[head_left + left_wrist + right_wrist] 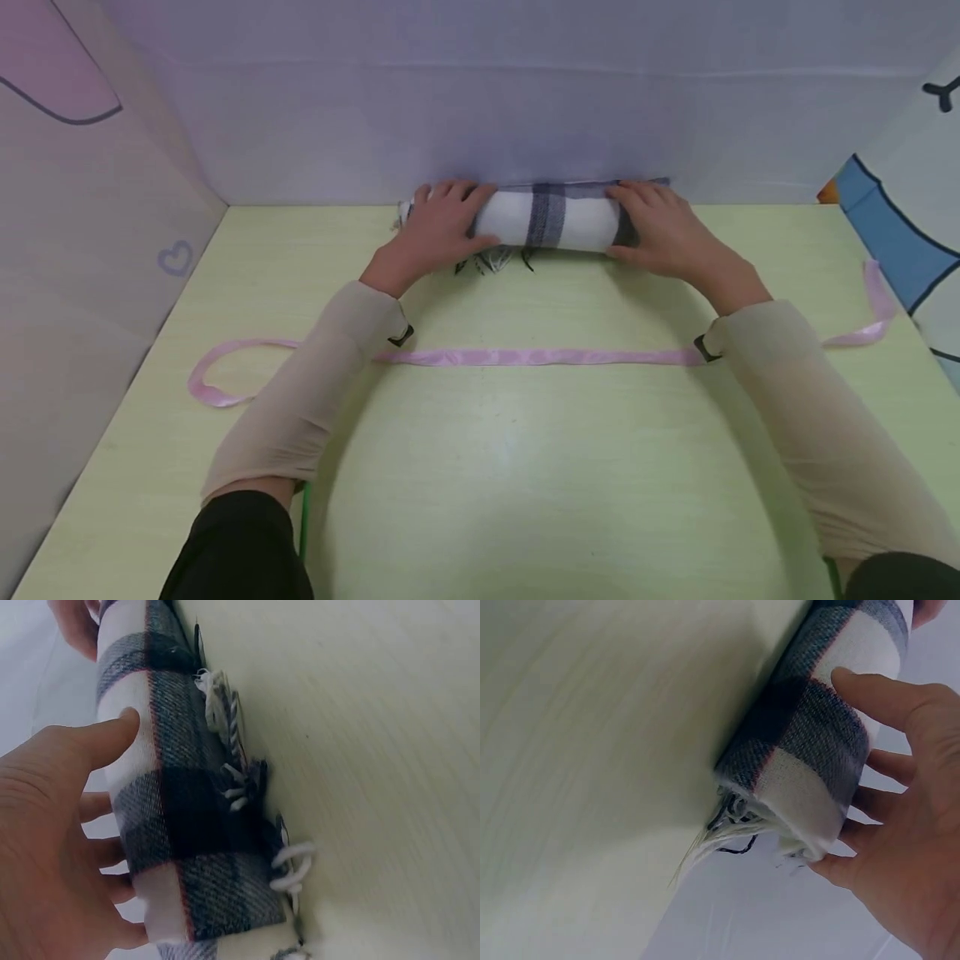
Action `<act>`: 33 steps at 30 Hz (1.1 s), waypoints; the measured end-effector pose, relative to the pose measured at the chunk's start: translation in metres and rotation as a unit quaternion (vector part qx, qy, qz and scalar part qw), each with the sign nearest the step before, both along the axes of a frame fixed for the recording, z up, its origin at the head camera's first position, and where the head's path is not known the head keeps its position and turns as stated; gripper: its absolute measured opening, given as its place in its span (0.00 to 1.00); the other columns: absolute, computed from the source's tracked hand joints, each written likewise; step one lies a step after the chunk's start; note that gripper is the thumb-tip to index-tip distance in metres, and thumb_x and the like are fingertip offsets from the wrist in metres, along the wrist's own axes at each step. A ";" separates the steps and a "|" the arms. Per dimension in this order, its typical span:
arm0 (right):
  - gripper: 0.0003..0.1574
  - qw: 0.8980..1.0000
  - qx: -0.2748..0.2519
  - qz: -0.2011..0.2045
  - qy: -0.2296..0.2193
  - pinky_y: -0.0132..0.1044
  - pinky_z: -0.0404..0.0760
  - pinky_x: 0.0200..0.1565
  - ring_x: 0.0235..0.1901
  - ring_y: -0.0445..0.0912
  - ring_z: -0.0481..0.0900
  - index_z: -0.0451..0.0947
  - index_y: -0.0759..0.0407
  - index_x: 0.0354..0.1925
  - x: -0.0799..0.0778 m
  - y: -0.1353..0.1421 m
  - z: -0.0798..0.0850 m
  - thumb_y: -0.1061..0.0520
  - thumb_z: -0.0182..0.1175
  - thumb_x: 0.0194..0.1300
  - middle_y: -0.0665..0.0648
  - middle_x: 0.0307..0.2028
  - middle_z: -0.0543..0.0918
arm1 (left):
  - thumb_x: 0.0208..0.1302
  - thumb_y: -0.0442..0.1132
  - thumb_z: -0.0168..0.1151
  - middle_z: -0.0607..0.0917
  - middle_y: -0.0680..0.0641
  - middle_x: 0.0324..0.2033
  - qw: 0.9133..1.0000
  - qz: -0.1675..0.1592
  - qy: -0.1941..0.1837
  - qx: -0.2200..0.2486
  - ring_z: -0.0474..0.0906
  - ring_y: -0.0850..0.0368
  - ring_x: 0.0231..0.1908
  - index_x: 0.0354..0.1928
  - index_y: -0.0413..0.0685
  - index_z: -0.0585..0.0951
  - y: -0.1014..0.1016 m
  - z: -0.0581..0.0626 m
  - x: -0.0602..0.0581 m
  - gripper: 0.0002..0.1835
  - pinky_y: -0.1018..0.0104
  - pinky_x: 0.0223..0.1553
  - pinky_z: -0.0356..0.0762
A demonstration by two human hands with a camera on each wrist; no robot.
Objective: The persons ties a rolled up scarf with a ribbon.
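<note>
While both forearms in beige sleeves (pixel 300 392) reach forward over the counter (pixel 517 450), angled inward, a pink ribbon (pixel 517 357) runs crosswise beneath them. Beyond it, left hand (pixel 438 233) and right hand (pixel 667 229) grip a rolled plaid cloth (pixel 577 221) near its ends, at the counter's far edge: thumbs on the near side, fingers spread, clamped round the back. Fingertips partly hidden, exact contact hard to call. Pale backdrop (pixel 517 125) right behind.
</note>
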State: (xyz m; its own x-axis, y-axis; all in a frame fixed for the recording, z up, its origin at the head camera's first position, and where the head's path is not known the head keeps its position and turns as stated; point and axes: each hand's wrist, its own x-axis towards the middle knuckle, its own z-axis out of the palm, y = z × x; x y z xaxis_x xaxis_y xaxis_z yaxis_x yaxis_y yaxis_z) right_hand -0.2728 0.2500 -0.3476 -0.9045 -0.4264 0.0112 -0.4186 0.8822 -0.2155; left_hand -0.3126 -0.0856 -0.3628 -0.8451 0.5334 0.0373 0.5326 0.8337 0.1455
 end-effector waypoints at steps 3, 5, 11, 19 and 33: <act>0.57 1.000 0.009 -0.006 -0.008 0.77 0.56 0.70 0.75 0.74 0.55 0.49 0.65 0.81 -0.007 -0.002 -0.002 0.49 0.69 0.68 0.74 0.77 0.58 | 0.73 0.66 0.57 0.65 0.43 0.78 1.000 -0.003 -0.008 0.003 0.59 0.37 0.77 0.83 0.59 0.55 0.004 0.001 -0.001 0.44 0.31 0.73 0.53; 0.59 1.000 0.014 -0.010 -0.016 0.77 0.55 0.71 0.76 0.74 0.54 0.48 0.64 0.81 -0.012 -0.002 -0.003 0.48 0.69 0.68 0.74 0.77 0.58 | 0.74 0.66 0.56 0.64 0.44 0.79 1.000 -0.001 -0.013 -0.001 0.58 0.38 0.78 0.83 0.59 0.55 0.005 0.002 -0.001 0.44 0.31 0.74 0.52; 0.65 0.998 0.021 -0.017 -0.051 0.77 0.55 0.70 0.77 0.74 0.52 0.43 0.62 0.83 -0.022 -0.002 -0.002 0.44 0.71 0.65 0.74 0.79 0.54 | 0.73 0.65 0.57 0.63 0.46 0.80 0.999 0.010 -0.035 0.004 0.58 0.39 0.78 0.83 0.60 0.55 0.008 0.003 -0.001 0.43 0.32 0.74 0.52; 0.67 0.991 0.023 -0.029 -0.131 0.71 0.57 0.73 0.77 0.74 0.53 0.37 0.63 0.83 -0.025 -0.002 -0.003 0.45 0.69 0.67 0.77 0.78 0.53 | 0.71 0.64 0.62 0.64 0.47 0.79 0.997 0.031 -0.067 0.020 0.59 0.38 0.76 0.80 0.61 0.59 0.015 0.001 0.000 0.43 0.34 0.72 0.54; 0.56 0.986 0.019 -0.023 -0.161 0.66 0.73 0.62 0.61 0.67 0.75 0.55 0.62 0.77 -0.010 -0.002 0.004 0.46 0.73 0.63 0.72 0.67 0.72 | 0.65 0.62 0.70 0.65 0.45 0.75 0.992 0.034 -0.120 0.028 0.62 0.40 0.67 0.79 0.59 0.61 0.014 0.010 0.014 0.46 0.37 0.60 0.66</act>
State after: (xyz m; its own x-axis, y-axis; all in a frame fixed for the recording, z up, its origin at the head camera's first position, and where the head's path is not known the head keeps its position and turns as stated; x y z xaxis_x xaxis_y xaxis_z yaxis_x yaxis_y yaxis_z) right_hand -0.2827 0.2483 -0.3436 -0.8771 -0.3790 -0.2951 -0.2927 0.9088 -0.2971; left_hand -0.2983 -0.0720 -0.3527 -0.8670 0.4779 -0.1412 0.4202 0.8533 0.3087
